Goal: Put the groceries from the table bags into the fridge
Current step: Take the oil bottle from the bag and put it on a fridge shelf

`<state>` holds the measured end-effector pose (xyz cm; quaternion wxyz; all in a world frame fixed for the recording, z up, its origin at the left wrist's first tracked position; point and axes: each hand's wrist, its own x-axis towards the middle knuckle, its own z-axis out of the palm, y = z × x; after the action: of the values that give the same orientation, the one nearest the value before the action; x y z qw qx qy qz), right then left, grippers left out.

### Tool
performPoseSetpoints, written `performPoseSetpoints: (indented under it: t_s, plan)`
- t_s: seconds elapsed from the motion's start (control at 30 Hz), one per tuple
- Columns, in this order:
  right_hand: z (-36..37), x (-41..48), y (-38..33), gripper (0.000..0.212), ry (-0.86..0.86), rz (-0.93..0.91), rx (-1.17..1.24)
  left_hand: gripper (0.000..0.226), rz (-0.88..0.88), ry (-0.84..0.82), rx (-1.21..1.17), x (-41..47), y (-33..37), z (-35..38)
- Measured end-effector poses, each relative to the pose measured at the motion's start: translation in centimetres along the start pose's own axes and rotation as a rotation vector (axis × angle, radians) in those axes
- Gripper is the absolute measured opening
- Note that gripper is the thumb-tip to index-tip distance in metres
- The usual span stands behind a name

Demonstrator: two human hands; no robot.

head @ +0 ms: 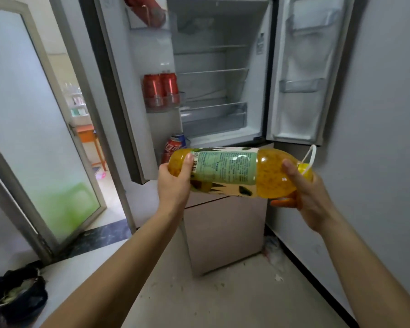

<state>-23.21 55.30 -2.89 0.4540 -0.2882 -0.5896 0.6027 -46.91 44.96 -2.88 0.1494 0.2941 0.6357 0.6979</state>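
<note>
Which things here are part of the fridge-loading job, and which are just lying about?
Job: juice bottle, held by left hand and right hand; open fridge; red cans in its door shelf.
Lying about: glass door; crumpled plastic on the floor; orange table beyond the doorway.

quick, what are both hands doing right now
left hand: grips the base end of the orange bottle
right hand: grips the same bottle's neck end

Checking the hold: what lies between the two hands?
In the head view, the orange bottle lies sideways there, its green label spanning from the left hand at the base to the right hand near the cap.
</note>
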Motion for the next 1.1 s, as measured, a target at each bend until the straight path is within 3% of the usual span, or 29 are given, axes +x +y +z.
performPoseSetpoints:
  t_s: [0.17,0.47,0.67,0.83,1.1]
  plan:
    - [-2.4,9.0,1.3,0.110,-0.036,0.002,0.016,0.039,0.053,-0.010,-0.034,8.8,-1.4,6.7]
    - [-3.5,27.7,3.0,0.112,-0.044,0.005,0.081,0.043,0.096,-0.072,-0.033,26.6,-2.6,17.4]
    - [-3.4,40.0,3.6,0.067,-0.022,-0.104,0.170,0.054,0.173,-0.042,-0.083,37.5,-2.2,23.6]
    - [-3.7,50.1,4.7,0.071,-0.087,-0.168,0.268,0.084,0.229,0.065,0.010,45.1,-1.1,28.6]
    - [-2.5,64.5,0.4,0.094,-0.142,-0.356,0.367,0.077,0.304,0.223,0.194,57.5,4.1,35.5]
